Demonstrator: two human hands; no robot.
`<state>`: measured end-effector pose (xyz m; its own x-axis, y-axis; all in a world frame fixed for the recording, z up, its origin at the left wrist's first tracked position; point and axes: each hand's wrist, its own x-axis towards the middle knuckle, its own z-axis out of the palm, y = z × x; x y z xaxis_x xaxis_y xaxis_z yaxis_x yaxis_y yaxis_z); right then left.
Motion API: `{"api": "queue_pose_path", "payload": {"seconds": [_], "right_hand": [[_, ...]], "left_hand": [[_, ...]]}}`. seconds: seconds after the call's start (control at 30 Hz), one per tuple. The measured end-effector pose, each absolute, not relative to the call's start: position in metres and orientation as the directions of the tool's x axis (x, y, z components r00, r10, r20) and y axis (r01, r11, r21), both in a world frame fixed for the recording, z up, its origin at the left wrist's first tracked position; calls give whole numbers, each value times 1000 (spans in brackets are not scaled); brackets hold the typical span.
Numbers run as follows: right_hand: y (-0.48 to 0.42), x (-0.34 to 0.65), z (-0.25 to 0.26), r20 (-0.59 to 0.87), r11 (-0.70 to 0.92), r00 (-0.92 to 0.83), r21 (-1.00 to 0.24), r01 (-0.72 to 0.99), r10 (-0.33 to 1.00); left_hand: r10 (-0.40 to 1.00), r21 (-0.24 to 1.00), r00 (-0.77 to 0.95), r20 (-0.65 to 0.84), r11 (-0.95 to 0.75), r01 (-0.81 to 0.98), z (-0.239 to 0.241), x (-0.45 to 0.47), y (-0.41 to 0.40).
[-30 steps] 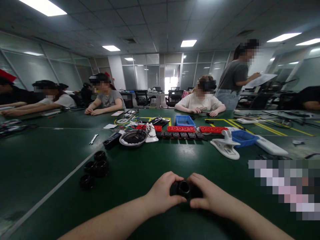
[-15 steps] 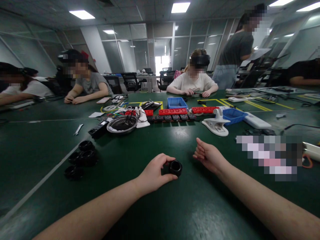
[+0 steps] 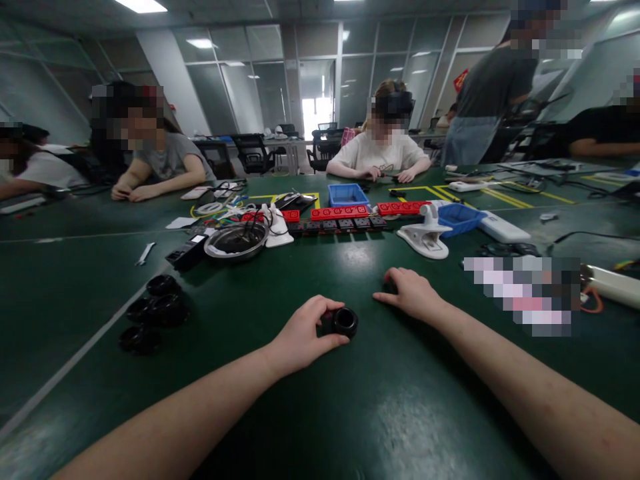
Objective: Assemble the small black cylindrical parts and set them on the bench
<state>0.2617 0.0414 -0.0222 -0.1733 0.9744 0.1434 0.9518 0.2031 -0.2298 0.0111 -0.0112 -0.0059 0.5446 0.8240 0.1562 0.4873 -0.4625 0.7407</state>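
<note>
My left hand point(image 3: 303, 333) grips a small black ring-shaped part point(image 3: 345, 321) between thumb and fingers, just above the green table point(image 3: 350, 400). My right hand point(image 3: 410, 293) lies palm down on the table a little to the right of the part, fingers curled over a small dark thing that I cannot make out. Several more black ring parts point(image 3: 153, 310) sit in a loose group at the left.
Across the table lie a metal bowl point(image 3: 235, 240), red and black power strips point(image 3: 345, 217), two blue bins point(image 3: 347, 195), a white clamp point(image 3: 427, 237) and a wrench point(image 3: 145, 253). Other people sit along the far and left sides; one stands at the back right.
Both hands held the black part together; my right hand let go, moved right and came down flat on the table. The left hand keeps the part. The view tilted down.
</note>
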Motion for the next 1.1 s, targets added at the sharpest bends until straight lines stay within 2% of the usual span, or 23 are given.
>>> {"api": "queue_pose_path", "payload": {"seconds": [0.1, 0.27, 0.57, 0.7, 0.83, 1.0, 1.1], "right_hand": [[41, 267, -23, 99, 209, -194, -168, 963, 976], [31, 265, -15, 27, 221, -220, -173, 960, 975], [-23, 223, -24, 211, 287, -253, -146, 947, 944], [-47, 227, -24, 69, 412, -407, -115, 904, 911], [-71, 233, -13, -80, 546, -560, -150, 824, 824], [-110, 232, 8, -180, 561, -600, -225, 796, 779], [-155, 241, 8, -181, 521, -587, -307, 796, 789]], "left_hand": [[816, 740, 551, 176, -478, 472, -6, 11, -11], [808, 740, 555, 200, -496, 455, -7, 10, -11], [796, 725, 556, 239, -527, 443, -10, 10, -12], [788, 715, 557, 260, -545, 437, -11, 9, -13], [786, 711, 555, 271, -553, 435, -12, 8, -13], [784, 716, 557, 274, -553, 426, -13, 8, -14], [783, 718, 561, 267, -550, 426, -12, 8, -14]]}}
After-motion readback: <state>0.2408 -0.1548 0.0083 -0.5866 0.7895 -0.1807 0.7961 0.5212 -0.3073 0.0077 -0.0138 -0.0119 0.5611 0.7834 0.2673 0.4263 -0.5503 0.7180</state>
